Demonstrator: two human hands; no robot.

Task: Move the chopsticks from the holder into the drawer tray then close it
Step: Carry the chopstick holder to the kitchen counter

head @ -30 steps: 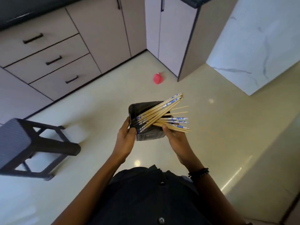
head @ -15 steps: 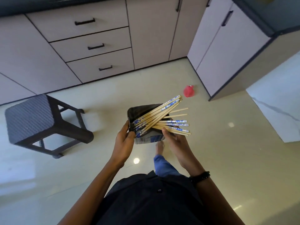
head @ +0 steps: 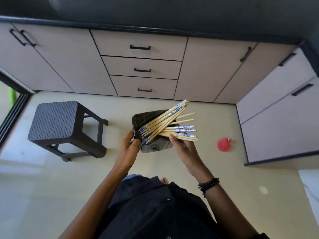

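I hold a dark rectangular holder (head: 148, 116) in front of my waist, above the floor. Several wooden chopsticks (head: 165, 122) with blue-and-white printed ends lie fanned across it and stick out past its right rim. My left hand (head: 128, 147) grips the holder's left side, thumb over the rim. My right hand (head: 183, 149) supports the holder's right side from below, fingertips touching the lowest chopsticks. Straight ahead stands a stack of three drawers (head: 141, 67) with black handles, all shut. No drawer tray is visible.
A dark woven-top stool (head: 55, 121) stands on the floor to the left. A small red object (head: 223, 144) lies on the floor at the right, near a side cabinet (head: 279, 114). Cupboard doors flank the drawers under a dark countertop (head: 155, 23).
My view has turned left, so the drawers now sit straight ahead and closer. The stool and red object shifted right in view. My hands keep the same hold on the holder.
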